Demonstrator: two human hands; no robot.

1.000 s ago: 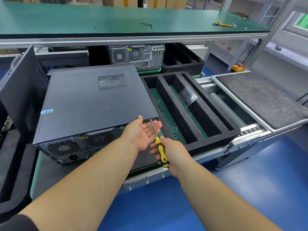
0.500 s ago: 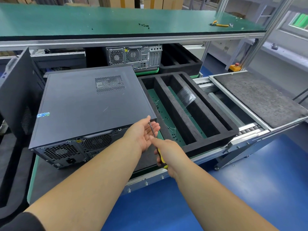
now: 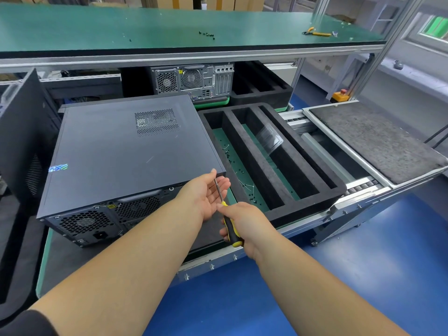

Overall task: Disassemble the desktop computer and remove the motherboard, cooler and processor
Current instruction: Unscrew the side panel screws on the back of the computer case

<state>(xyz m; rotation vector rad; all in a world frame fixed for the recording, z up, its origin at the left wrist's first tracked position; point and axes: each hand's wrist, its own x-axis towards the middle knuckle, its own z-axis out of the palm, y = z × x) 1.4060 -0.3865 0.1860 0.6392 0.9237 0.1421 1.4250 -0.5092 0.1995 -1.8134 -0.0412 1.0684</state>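
A black desktop computer case (image 3: 126, 151) lies on its side on the work surface, rear panel with fans and power socket facing me. My left hand (image 3: 206, 194) is held palm up, fingers relaxed, at the case's near right corner. My right hand (image 3: 244, 226) grips a yellow and black screwdriver (image 3: 230, 230). Its metal shaft points up across my left palm toward the case's rear corner. The side cover is on, so the motherboard, cooler and processor are hidden.
A black foam tray (image 3: 312, 166) with long slots sits right of the case, several small screws lying in one slot. A second computer (image 3: 194, 80) stands behind. A grey padded roller platform (image 3: 371, 139) lies far right. Yellow pliers (image 3: 317, 33) and loose screws rest on the green upper shelf.
My right hand drew the screwdriver back slightly, so more of its handle shows. My left hand stays cupped at the case corner. The view shifted a little.
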